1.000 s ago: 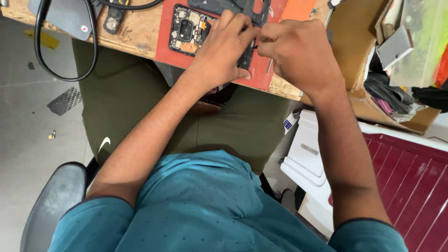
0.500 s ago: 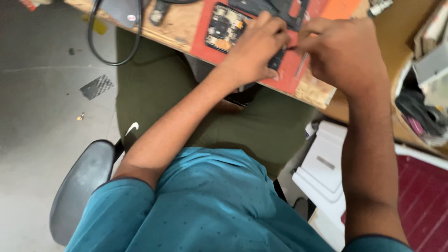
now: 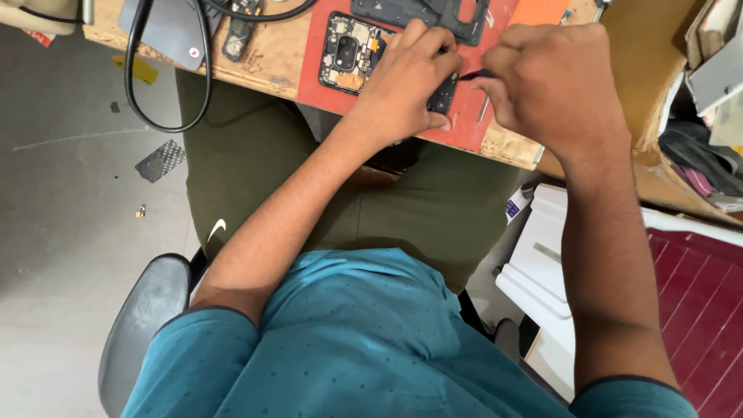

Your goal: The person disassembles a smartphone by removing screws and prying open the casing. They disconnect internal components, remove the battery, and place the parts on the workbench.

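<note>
Since a moment ago your view shifts back toward the left of the bench, so more of the opened phone (image 3: pixel 352 54) and the black cable (image 3: pixel 166 116) show; your hands themselves sit on the same spot of the red mat (image 3: pixel 464 116). Judged from that, the work on the phone continues at one point rather than moving on.

Your left hand (image 3: pixel 406 81) lies flat over the lower half of the phone, fingers curled down and pressing it to the mat. It covers that half; only the upper part with the camera module and circuit board shows, just left of your knuckles.

Your right hand (image 3: pixel 553 81) is clenched around a thin dark tool (image 3: pixel 470 75), whose tip points left and meets the phone's edge right beside your left fingertips. What the tip touches is hidden.

A black phone frame (image 3: pixel 422 14) lies on the mat just beyond the phone, apart from both hands. The mat rests on the wooden bench (image 3: pixel 271 58).
</note>
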